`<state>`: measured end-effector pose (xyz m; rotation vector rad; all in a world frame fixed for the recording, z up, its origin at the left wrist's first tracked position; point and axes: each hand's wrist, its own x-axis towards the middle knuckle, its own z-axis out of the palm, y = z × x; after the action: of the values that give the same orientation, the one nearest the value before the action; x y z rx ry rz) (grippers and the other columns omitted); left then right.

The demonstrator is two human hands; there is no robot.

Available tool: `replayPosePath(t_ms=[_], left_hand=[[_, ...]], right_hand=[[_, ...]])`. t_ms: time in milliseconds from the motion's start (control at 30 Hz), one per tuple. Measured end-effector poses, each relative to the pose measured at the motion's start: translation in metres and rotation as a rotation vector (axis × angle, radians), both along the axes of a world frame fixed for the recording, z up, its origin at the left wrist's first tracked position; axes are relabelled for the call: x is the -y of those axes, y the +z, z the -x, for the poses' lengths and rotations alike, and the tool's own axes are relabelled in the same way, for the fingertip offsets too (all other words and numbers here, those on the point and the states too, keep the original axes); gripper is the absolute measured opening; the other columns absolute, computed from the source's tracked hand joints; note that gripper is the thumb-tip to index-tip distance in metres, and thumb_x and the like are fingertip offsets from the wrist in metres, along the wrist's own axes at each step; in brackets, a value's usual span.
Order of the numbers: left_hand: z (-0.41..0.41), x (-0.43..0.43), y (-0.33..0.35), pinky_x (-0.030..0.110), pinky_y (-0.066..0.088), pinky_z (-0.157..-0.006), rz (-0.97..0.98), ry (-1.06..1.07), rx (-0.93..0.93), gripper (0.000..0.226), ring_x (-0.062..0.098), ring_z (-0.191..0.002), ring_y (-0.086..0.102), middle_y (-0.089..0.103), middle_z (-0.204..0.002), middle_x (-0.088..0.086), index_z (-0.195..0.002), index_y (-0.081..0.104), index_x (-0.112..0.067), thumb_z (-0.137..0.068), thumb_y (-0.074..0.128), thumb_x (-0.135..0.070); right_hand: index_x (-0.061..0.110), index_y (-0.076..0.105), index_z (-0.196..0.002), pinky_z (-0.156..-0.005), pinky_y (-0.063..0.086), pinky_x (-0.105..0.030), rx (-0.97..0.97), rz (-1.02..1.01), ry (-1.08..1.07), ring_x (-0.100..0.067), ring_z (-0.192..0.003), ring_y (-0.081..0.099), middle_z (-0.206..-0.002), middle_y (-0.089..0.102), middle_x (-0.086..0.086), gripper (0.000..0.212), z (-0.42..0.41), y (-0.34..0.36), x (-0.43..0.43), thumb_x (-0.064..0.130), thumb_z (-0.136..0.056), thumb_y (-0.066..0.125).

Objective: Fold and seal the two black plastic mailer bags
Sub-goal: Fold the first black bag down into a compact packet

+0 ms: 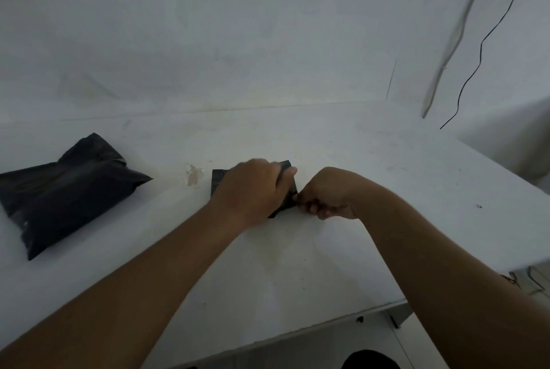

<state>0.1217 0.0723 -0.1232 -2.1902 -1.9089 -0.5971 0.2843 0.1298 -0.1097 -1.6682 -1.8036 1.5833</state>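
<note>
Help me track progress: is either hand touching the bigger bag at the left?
No, the left hand and right hand are both on the small folded bag, while the bigger bag lies apart, untouched.

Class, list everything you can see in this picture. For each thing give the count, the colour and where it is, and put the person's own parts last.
large bag: one, black, puffed, lying on the table's left side.
small bag: one, black, folded, mid-table under the hands.
table: one, white, fills the lower picture.
chipped patch: one, brownish, on the table just left of the small bag.
wall: one, white, behind the table.
thin wire: one, black, hanging at upper right.
pale cable: one, whitish, hanging beside the thin wire.
left hand: one, laid on the small bag.
right hand: one, pinching the small bag's right edge.
</note>
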Motion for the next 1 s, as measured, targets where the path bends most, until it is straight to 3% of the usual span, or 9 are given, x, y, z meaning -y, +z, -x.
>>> replayPosePath(t_ms=[133, 367, 467, 600, 700, 833, 900, 1000], left_hand=[[0.008, -0.032, 0.003, 0.037, 0.037, -0.081, 0.107, 0.016, -0.247, 0.041, 0.026, -0.101, 0.052, 0.055, -0.105, 0.007, -0.115, 0.067, -0.023, -0.1, 0.037, -0.046], [0.02, -0.039, -0.023, 0.039, 0.031, -0.088, 0.143, 0.013, -0.172, 0.046, 0.026, -0.105, 0.04, 0.049, -0.109, 0.006, -0.132, 0.058, -0.036, -0.1, 0.029, -0.051], [0.024, -0.037, -0.03, 0.037, 0.028, -0.085, 0.135, 0.031, -0.141, 0.046, 0.025, -0.104, 0.04, 0.05, -0.108, 0.005, -0.13, 0.057, -0.039, -0.1, 0.026, -0.054], [0.024, -0.033, -0.036, 0.037, 0.029, -0.084, 0.097, 0.051, -0.164, 0.065, 0.027, -0.105, 0.042, 0.052, -0.114, 0.006, -0.128, 0.059, -0.04, -0.09, 0.01, -0.059], [0.026, -0.031, -0.035, 0.04, 0.031, -0.091, 0.133, 0.042, -0.146, 0.07, 0.028, -0.114, 0.04, 0.047, -0.127, 0.008, -0.136, 0.051, -0.04, -0.089, 0.003, -0.06], [0.034, -0.031, -0.035, 0.039, 0.024, -0.102, 0.245, -0.053, 0.023, 0.047, 0.023, -0.123, 0.032, 0.04, -0.139, 0.0, -0.148, 0.035, -0.041, -0.105, 0.018, -0.044], [0.042, -0.03, -0.034, 0.038, 0.021, -0.11, 0.3, -0.094, 0.103, 0.049, 0.021, -0.132, 0.027, 0.035, -0.147, -0.003, -0.154, 0.028, -0.033, -0.106, 0.019, -0.039], [0.065, -0.024, -0.033, 0.038, 0.025, -0.114, 0.302, -0.14, -0.046, 0.071, 0.022, -0.138, 0.026, 0.031, -0.154, 0.002, -0.157, 0.021, -0.018, -0.098, 0.014, -0.057]], right_hand=[[-0.006, 0.066, -0.085, -0.04, 0.037, -0.02, 0.03, -0.014, -0.027, -0.016, -0.049, 0.047, -0.068, 0.059, -0.014, 0.008, 0.001, 0.003, 0.002, 0.0, -0.09, 0.063], [0.005, 0.06, -0.062, -0.039, 0.029, -0.016, 0.326, -0.105, 0.131, -0.014, -0.032, 0.039, -0.047, 0.049, -0.006, 0.024, -0.002, 0.009, 0.007, 0.013, -0.084, 0.067], [0.004, 0.062, -0.059, -0.042, 0.031, -0.018, 0.475, -0.127, 0.227, -0.016, -0.035, 0.039, -0.045, 0.053, -0.005, 0.024, -0.007, 0.02, 0.007, 0.012, -0.081, 0.068], [-0.001, 0.07, -0.078, -0.056, 0.05, -0.031, 0.276, -0.531, -0.043, -0.024, -0.06, 0.064, -0.075, 0.074, -0.008, 0.018, 0.008, 0.022, -0.004, 0.013, -0.086, 0.061], [0.009, 0.075, -0.098, -0.073, 0.05, -0.029, 0.248, -0.8, 0.056, -0.023, -0.087, 0.068, -0.092, 0.075, -0.006, 0.02, 0.026, 0.007, 0.015, 0.016, -0.091, 0.057], [0.02, 0.061, -0.132, -0.088, 0.043, -0.024, 0.193, -0.818, 0.161, -0.02, -0.108, 0.061, -0.119, 0.068, -0.003, 0.037, 0.03, -0.024, 0.038, 0.011, -0.098, 0.05], [0.017, 0.062, -0.129, -0.089, 0.043, -0.028, 0.245, -0.842, 0.179, -0.023, -0.108, 0.059, -0.12, 0.067, -0.006, 0.033, 0.026, -0.028, 0.035, 0.013, -0.099, 0.051], [0.02, 0.058, -0.137, -0.099, 0.043, -0.032, 0.265, -0.795, 0.194, -0.022, -0.117, 0.057, -0.13, 0.064, -0.005, 0.038, 0.022, -0.028, 0.033, 0.018, -0.098, 0.056]])
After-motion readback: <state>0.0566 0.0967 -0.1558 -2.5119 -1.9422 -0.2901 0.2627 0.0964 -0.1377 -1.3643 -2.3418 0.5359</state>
